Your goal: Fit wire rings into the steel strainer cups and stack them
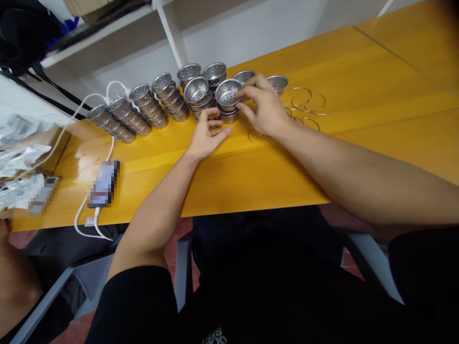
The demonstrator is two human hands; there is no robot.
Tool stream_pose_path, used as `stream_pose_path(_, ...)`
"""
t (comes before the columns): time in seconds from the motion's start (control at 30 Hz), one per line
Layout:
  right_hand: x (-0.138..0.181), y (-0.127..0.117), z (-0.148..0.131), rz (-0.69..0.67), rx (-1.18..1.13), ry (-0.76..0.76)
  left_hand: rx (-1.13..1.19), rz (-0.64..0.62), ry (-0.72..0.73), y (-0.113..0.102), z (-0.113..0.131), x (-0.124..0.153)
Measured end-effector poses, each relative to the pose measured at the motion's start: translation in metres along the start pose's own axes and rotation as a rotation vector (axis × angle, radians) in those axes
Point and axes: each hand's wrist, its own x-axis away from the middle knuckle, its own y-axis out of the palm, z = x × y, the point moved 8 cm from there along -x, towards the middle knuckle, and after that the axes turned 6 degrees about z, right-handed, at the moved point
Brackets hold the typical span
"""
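Note:
Perforated metal cups stand in stacks along the back of the table. My right hand (264, 106) reaches in from the right, thumb and fingers closed at the rim of a perforated metal cup (228, 94) that sits on top of a stack. Just left and in front of that stack, my left hand (207, 134) has its fingers apart and holds nothing. Its fingertips are close to the base of a neighbouring stack, topped by another cup (197, 91); I cannot tell whether they touch. Several thin wire rings (304, 98) lie to the right of my right hand.
More cup stacks (143, 98) run leftward. A phone (103, 184) with a white cable (79, 210) lies on the wooden table (150, 181) at left, near plastic bags (21, 162). White shelving (167, 31) stands behind. Another person's arm (16, 282) shows at the left edge.

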Motion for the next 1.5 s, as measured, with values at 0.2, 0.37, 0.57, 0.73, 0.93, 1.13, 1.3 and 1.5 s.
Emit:
stream_pose_path(0.2,-0.001,0.006,0.004,-0.013,-0.017,-0.027,0.0,0.002,-0.031,0.001,0.003,0.002)
stream_pose_path(0.37,-0.003,0.011,0.014,0.062,-0.219,-0.108,-0.008,0.052,-0.064,0.0,0.007,0.004)
stream_pose_path(0.57,-0.005,0.011,0.023,0.047,-0.3,-0.009,-0.017,0.048,-0.085,-0.002,0.014,0.004)
stream_pose_path(0.73,-0.009,-0.019,0.042,0.02,-0.038,0.054,-0.055,0.03,-0.096,0.001,0.034,0.008)
stream_pose_path(0.93,-0.008,-0.046,0.076,-0.03,0.199,0.168,-0.07,-0.008,-0.083,0.005,0.051,0.011)
stream_pose_path(1.13,-0.011,-0.036,0.104,-0.008,0.207,0.248,-0.037,-0.04,-0.112,0.005,0.056,0.013)
stream_pose_path(1.3,-0.014,-0.033,0.103,0.033,0.152,0.299,-0.045,-0.044,-0.094,0.005,0.056,0.012)
stream_pose_path(1.5,-0.009,-0.07,0.077,0.289,0.018,0.132,-0.004,-0.077,-0.08,0.007,0.059,0.014)
